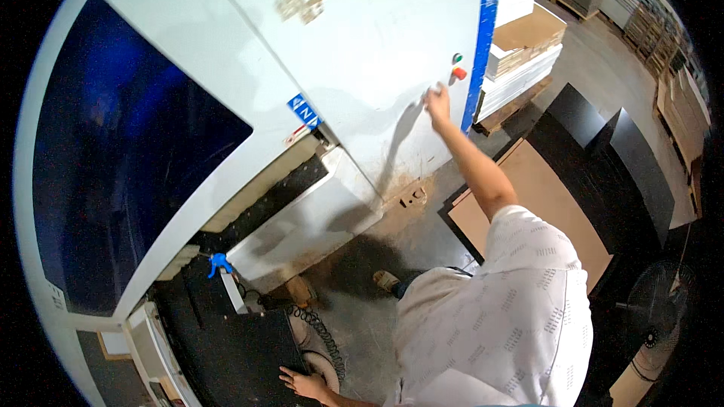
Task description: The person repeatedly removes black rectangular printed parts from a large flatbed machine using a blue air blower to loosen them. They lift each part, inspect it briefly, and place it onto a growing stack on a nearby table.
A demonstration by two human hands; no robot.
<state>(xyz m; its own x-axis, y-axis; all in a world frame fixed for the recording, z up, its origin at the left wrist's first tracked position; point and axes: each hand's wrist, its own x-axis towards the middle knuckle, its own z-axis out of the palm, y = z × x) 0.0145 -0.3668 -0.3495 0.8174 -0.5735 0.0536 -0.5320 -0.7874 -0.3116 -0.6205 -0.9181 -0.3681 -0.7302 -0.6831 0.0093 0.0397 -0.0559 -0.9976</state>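
Observation:
My left hand point(302, 384) lies with its fingers spread on the near right edge of a flat black panel point(241, 354). My right arm is stretched out toward a large white machine cabinet point(377, 38). At its end my right hand point(437, 108) is just below and left of a red button point(458, 73), apart from it. Its fingers are partly bent, with a gap between them, and I see nothing held. A green button point(457, 58) sits above the red one. A blue air gun point(219, 264) rests beyond the black panel, against the machine's side.
A dark machine window point(128, 158) fills the far left. Black coiled hose point(324, 335) hangs beside the panel. To my right are a stack of tan and black boards point(539, 207) and a fan point(656, 305). White sheets point(520, 83) are piled on a pallet beyond the cabinet.

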